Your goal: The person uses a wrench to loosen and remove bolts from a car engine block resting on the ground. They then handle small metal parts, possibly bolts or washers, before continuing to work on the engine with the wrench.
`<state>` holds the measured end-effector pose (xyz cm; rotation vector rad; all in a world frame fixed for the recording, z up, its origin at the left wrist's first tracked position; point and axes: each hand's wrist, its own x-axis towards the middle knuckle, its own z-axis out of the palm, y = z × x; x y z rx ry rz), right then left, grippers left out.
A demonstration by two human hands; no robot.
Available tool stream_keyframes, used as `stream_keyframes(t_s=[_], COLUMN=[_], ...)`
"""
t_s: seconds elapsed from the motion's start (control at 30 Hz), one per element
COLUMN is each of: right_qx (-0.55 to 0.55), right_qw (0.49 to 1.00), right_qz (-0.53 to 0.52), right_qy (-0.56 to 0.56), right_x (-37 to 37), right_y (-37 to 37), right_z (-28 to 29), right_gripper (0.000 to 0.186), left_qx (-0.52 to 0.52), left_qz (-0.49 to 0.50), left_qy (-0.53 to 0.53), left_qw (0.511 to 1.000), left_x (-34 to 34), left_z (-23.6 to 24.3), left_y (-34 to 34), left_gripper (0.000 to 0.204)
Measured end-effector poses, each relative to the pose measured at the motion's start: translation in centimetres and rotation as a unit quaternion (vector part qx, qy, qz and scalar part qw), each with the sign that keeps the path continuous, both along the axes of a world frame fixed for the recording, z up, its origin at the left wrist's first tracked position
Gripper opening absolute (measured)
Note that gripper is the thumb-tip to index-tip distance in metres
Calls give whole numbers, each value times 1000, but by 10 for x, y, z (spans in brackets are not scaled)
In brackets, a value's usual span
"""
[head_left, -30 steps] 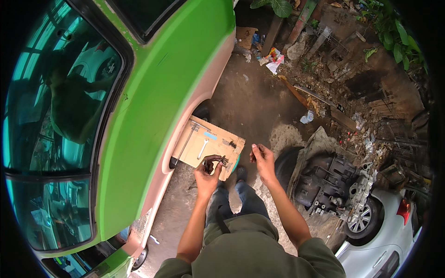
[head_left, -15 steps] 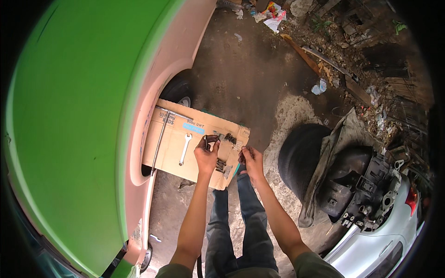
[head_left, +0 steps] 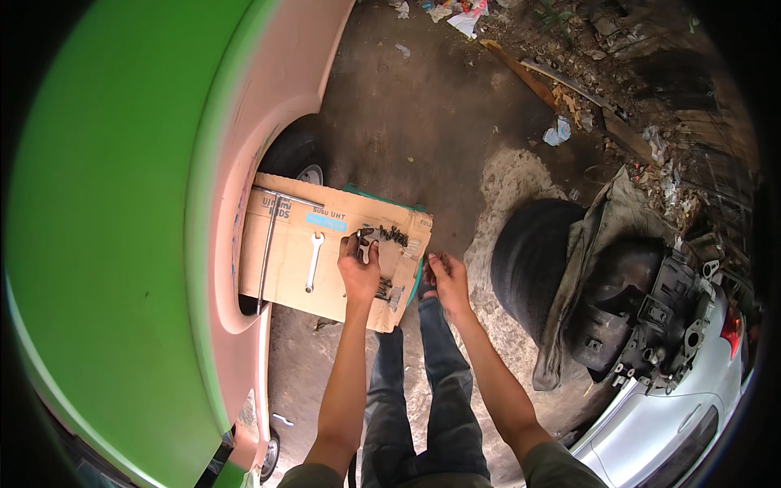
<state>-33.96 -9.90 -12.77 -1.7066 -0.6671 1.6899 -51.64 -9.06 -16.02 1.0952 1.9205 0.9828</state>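
A flat piece of cardboard (head_left: 285,254) lies in front of me. Above it my left hand (head_left: 359,267) has its fingers curled, with a small dark piece near the fingertips that is too small to name. Just off the cardboard's right edge, my right hand (head_left: 448,285) is closed in a pinch; what it holds, if anything, is hidden. Dark bolts (head_left: 394,237) lie in a row beyond my left hand, and more bolts (head_left: 384,288) lie nearer, partly behind it. A combination wrench (head_left: 314,262) and a long T-handle wrench (head_left: 268,252) rest towards the left.
A green and pinkish car body (head_left: 122,228) fills the left side, its wheel (head_left: 303,154) behind the cardboard. To the right stand a tyre (head_left: 529,264), a draped cloth (head_left: 573,301) and black car parts (head_left: 651,317) by a silver car (head_left: 659,431). Litter and planks lie at the far right.
The view has shifted a little, with the cardboard now slightly further left. My left hand has drawn left from the far bolts. My right hand has moved slightly away from the cardboard's edge.
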Motion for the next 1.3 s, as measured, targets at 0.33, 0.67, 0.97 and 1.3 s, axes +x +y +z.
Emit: stream_keyframes(t_s=[0.33, 0.67, 0.97, 1.3], right_qx=[99, 209, 168, 233], right_qw=[993, 974, 974, 960], right_qz=[-38, -68, -149, -154], right_qy=[41, 51, 35, 16], right_x=[-3, 26, 67, 150], right_y=[-3, -92, -189, -182], right_z=[151, 296, 296, 312], right_gripper=[29, 27, 26, 28], left_qx=[33, 16, -118, -103], left_qz=[-11, -178, -287, -353], left_qy=[-206, -277, -288, -254], left_qw=[978, 944, 906, 895], left_x=[-7, 17, 62, 150], left_z=[145, 310, 329, 347], left_y=[-35, -100, -166, -154], left_gripper=[27, 34, 26, 25])
